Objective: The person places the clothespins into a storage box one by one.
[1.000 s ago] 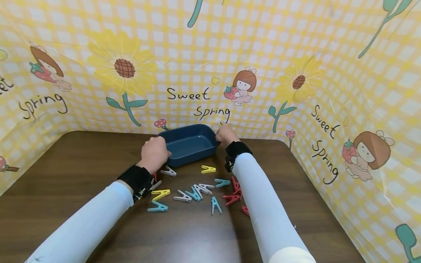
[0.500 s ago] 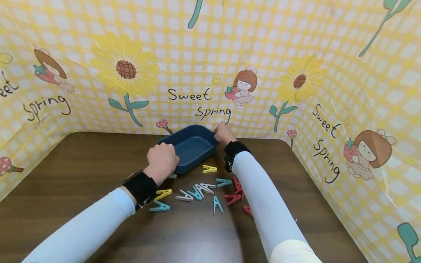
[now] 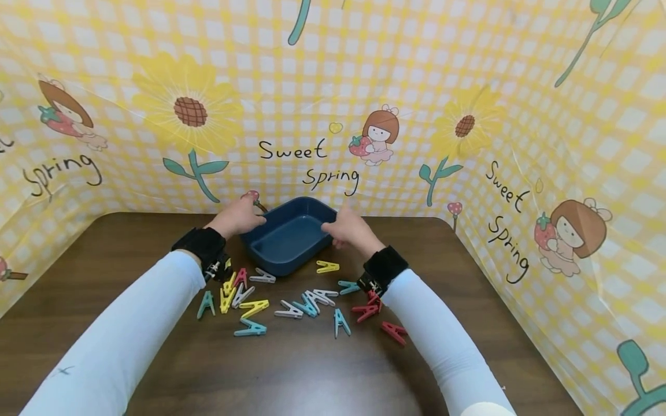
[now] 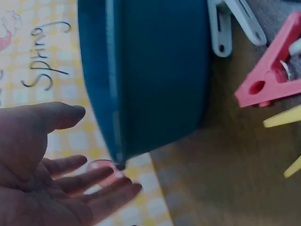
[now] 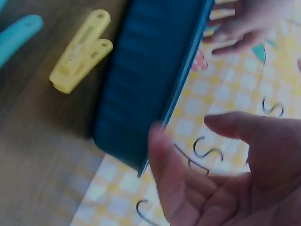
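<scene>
A dark blue rectangular bin (image 3: 276, 264) stands at the back of the table, set at a slant, and nothing shows inside it in the head view. My left hand (image 3: 236, 218) is at its left end. In the left wrist view the thumb and fingers (image 4: 103, 200) spread apart beside the bin's corner, without gripping it. At the right end, my right hand (image 3: 354, 230) has thumb and fingers apart; the right wrist view shows them close to the bin's rim, contact unclear. In front of the bin lie loose clothespins, among them a yellow clothespin (image 3: 328, 267) and a white clothespin (image 3: 262, 276).
Several more clothespins lie scattered on the brown table (image 3: 291, 375), including a teal clothespin (image 3: 206, 304) at the left and a red clothespin (image 3: 393, 333) at the right. A yellow checked cloth (image 3: 291, 86) hangs behind the table and along its sides.
The bin has been turned, its left end coming nearer me. My left hand has left its front left side and moved back to the left end; my right hand has loosened from the right end.
</scene>
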Motion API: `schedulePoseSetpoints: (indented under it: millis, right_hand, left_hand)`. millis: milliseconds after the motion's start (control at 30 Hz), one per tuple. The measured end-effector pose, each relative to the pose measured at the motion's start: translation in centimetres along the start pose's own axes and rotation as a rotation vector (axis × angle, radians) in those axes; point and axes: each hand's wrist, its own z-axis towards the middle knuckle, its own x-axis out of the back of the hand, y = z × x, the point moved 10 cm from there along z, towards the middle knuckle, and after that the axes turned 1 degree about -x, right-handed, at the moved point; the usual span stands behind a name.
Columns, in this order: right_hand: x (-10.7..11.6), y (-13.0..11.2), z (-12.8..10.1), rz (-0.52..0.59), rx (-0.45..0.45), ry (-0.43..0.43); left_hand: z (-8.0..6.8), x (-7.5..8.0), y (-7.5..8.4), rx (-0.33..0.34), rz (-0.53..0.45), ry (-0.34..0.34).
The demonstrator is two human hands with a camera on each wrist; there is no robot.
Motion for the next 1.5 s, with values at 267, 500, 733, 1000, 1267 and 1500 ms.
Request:
schedulePoseSetpoints:
  millis: [267, 500, 733, 1000, 1267, 1500]
  right_hand:
    - [-3.2, -1.3, -0.9, -0.015, 0.021, -0.067]
    - [-2.5, -1.2, 0.7, -0.04, 0.047, -0.004]
    - [-1.0, -0.7, 3.0, -0.234, 0.068, 0.086]
    - [-1.4, 0.1, 4.3, -0.094, 0.087, 0.06]
    - [-1.8, 0.9, 5.4, 0.009, 0.038, -0.012]
    - [-1.9, 1.0, 6.0, 0.04, 0.011, -0.078]
  left_hand:
    - [6.6, -3.0, -6.0, -0.081, 0.024, 0.035]
    - [3.3, -1.8, -3.8, 0.01, 0.037, 0.062]
    - [-1.4, -1.2, 0.1, 0.144, -0.068, 0.055]
    - [-2.4, -3.0, -1.4, 0.257, -0.291, 0.036]
    - [-2.7, -3.9, -1.8, 0.247, -0.415, 0.058]
    - [-2.8, -4.1, -1.8, 0.284, -0.345, 0.089]
